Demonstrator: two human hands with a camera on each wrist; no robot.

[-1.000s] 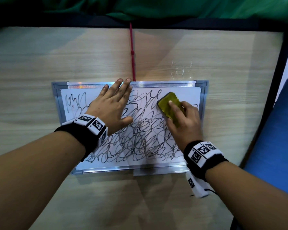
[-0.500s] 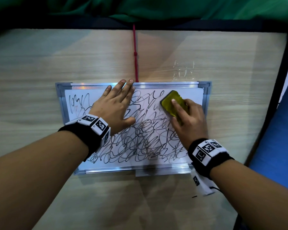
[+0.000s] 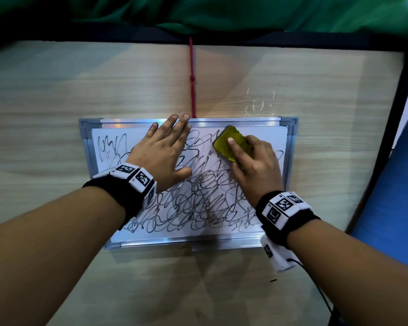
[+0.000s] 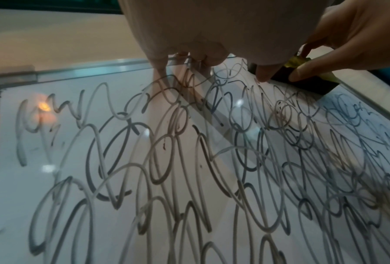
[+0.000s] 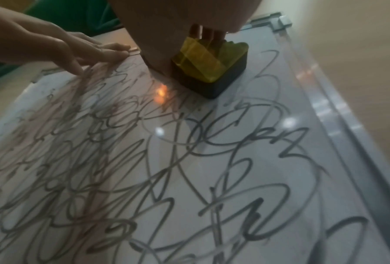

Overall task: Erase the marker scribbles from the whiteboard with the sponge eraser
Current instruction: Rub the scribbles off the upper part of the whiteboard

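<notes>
A whiteboard [image 3: 264,134] in a silver frame lies flat on the wooden table, covered in black marker scribbles [image 3: 198,203]. The scribbles [image 4: 189,160] fill the left wrist view and also the board [image 5: 268,160] in the right wrist view. My left hand [image 3: 165,149] lies flat on the board's upper left part, fingers straight, tips reaching the top frame. My right hand [image 3: 252,161] grips the sponge eraser [image 3: 226,141], yellow on top and black below, and presses it onto the board near the top right. The eraser [image 5: 212,71] stands on the board; the eraser [image 4: 302,78] is half hidden by fingers.
A red cord [image 3: 192,76] runs from the board's top edge to the table's far side. Green cloth [image 3: 222,10] hangs behind the table. A blue surface [image 3: 391,184] lies to the right, past the table's dark edge [image 3: 386,147]. Bare table [image 3: 33,114] surrounds the board.
My right hand has slid the eraser up the board toward the top frame. The left hand stays flat in the same spot on the board.
</notes>
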